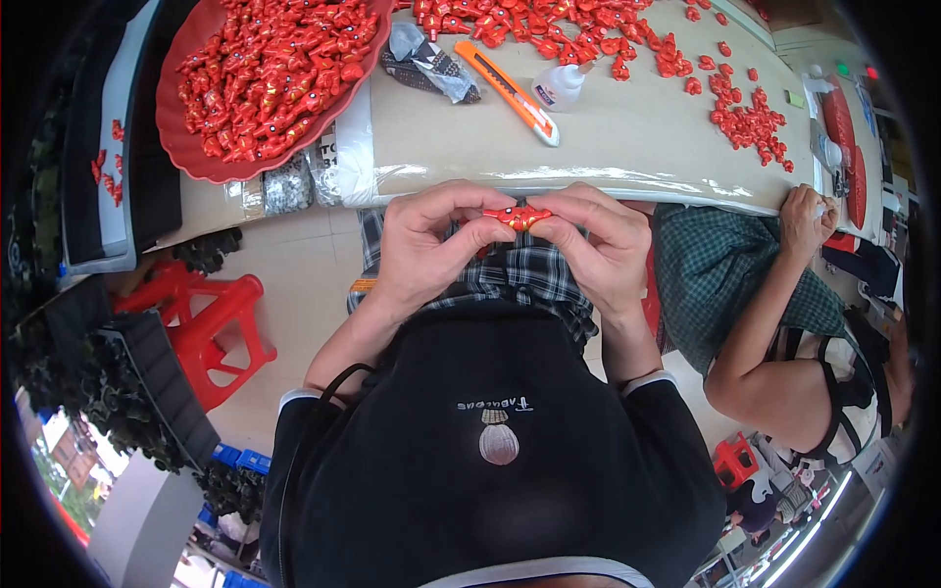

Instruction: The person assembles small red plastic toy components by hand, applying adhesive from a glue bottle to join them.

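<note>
Between my two hands, just off the table's near edge, is a small red figurine (pixel 518 217) with gold and dark painted details. My left hand (pixel 436 240) pinches its left end between thumb and fingers. The right end is pinched the same way by my right hand (pixel 596 240). Whether it is one piece or two parts pressed together, I cannot tell. Beyond my left hand, a red scalloped bowl (pixel 176 147) is heaped with similar red figurines (pixel 279 73). More small red pieces (pixel 549 24) lie spread along the far side of the table (pixel 441 127).
An orange utility knife (pixel 508 93), a small white glue bottle (pixel 559 86) and a crumpled plastic wrapper (pixel 428 67) lie on the table. At right, loose red parts (pixel 750 122) lie near a co-worker's hand (pixel 809 220). A red stool (pixel 218 328) stands at lower left.
</note>
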The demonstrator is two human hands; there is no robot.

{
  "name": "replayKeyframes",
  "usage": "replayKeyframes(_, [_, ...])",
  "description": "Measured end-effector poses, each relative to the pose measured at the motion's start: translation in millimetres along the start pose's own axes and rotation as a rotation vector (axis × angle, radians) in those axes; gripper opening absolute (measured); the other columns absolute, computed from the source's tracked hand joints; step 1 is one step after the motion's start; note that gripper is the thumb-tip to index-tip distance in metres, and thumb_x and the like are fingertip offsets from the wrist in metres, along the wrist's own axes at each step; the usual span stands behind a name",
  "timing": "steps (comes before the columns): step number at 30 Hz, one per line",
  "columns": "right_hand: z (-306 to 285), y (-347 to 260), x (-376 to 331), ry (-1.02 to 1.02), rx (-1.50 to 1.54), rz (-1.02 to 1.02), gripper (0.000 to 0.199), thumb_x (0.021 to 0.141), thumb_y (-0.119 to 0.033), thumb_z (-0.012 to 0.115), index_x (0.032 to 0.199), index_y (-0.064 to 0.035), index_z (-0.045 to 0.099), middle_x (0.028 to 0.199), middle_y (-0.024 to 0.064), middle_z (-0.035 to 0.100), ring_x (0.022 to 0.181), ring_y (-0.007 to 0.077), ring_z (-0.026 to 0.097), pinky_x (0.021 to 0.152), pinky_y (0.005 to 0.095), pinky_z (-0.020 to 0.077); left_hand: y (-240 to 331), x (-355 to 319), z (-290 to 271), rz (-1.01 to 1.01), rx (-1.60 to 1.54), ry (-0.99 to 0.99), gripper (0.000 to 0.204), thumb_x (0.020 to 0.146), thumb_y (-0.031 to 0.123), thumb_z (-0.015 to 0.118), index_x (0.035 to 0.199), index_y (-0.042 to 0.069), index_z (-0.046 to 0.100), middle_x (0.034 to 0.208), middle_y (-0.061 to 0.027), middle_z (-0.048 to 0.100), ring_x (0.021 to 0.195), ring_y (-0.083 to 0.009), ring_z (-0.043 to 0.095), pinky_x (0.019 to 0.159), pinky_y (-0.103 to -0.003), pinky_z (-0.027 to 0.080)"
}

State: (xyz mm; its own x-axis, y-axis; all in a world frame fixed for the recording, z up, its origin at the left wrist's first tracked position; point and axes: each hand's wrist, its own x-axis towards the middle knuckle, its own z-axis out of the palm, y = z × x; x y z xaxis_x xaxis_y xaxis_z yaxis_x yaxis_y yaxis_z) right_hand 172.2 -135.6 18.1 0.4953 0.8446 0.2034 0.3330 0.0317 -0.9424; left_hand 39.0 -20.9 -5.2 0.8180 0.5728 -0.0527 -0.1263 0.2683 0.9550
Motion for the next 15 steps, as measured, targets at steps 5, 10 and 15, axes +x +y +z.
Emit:
replayKeyframes(5, [5.8, 0.8, -0.7, 0.045, -0.009, -0.066, 0.015, 0.070, 0.003, 0.067, 0.085, 0.0021, 0.065, 0.074, 0.0102, 0.064, 0.065, 0.0159, 0.061, 0.056, 0.0243, 0.0472, -0.9, -0.8, -0.9, 0.010, -0.018, 0.001, 0.016, 0.077, -0.005, 0.061, 0.093, -0.003, 0.062, 0.079, -0.0062, 0.063, 0.066, -0.0070, 0.058, 0.056, -0.018, 0.045])
replayKeyframes(10, [9.8, 2.4, -1.0, 0.057, 0.017, -0.084, 0.014, 0.071, 0.004, 0.066, 0.085, 0.0034, 0.064, 0.074, 0.0110, 0.063, 0.062, 0.0151, 0.061, 0.054, 0.0238, 0.0477, -2.8, -1.8, 3.5, 0.100, 0.059, 0.038, 0.013, 0.078, -0.006, 0.060, 0.090, -0.003, 0.061, 0.081, -0.0074, 0.063, 0.066, -0.0077, 0.059, 0.056, -0.019, 0.046])
replayKeyframes(15, [10.5, 3.4, -5.0, 0.045, 0.062, -0.022, 0.017, 0.072, 0.002, 0.067, 0.088, 0.0044, 0.063, 0.077, 0.0116, 0.064, 0.067, 0.0153, 0.059, 0.059, 0.0229, 0.0453, -2.8, -3.0, 3.9, 0.138, 0.081, 0.056, 0.012, 0.078, -0.005, 0.060, 0.090, -0.003, 0.061, 0.081, -0.0077, 0.063, 0.065, -0.0081, 0.058, 0.055, -0.020, 0.047])
